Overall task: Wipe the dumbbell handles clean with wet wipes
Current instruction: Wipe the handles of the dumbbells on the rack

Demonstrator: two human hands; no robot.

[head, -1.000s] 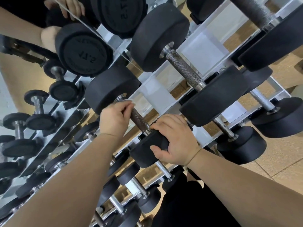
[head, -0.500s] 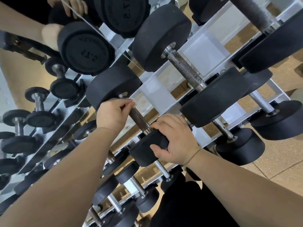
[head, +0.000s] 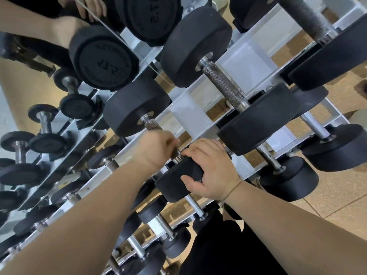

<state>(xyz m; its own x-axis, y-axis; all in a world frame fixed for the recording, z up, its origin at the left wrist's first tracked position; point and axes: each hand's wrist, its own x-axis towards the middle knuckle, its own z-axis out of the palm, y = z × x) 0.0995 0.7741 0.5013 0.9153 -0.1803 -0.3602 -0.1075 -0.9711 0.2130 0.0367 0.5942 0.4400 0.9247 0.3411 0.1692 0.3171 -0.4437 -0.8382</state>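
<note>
Dead centre: left grip (head: 156, 149) curled round the knurled handle (head: 152, 124) of the dumbbell (head: 137, 108), low on the bar, right up against the near head (head: 173, 184) (blurred, so no telling what sits under the fingers). Right grip (head: 212, 172) clamped over that near head from 3 o'clock, fingers on top, thumb below. Lying slantwise on the white rack (head: 190, 114), far head up at 11 o'clock. At 1 o'clock, a bigger dumbbell (head: 224, 86) resting alongside, apart from both grips.

Head-worn view, steeply downward (close in)
</note>
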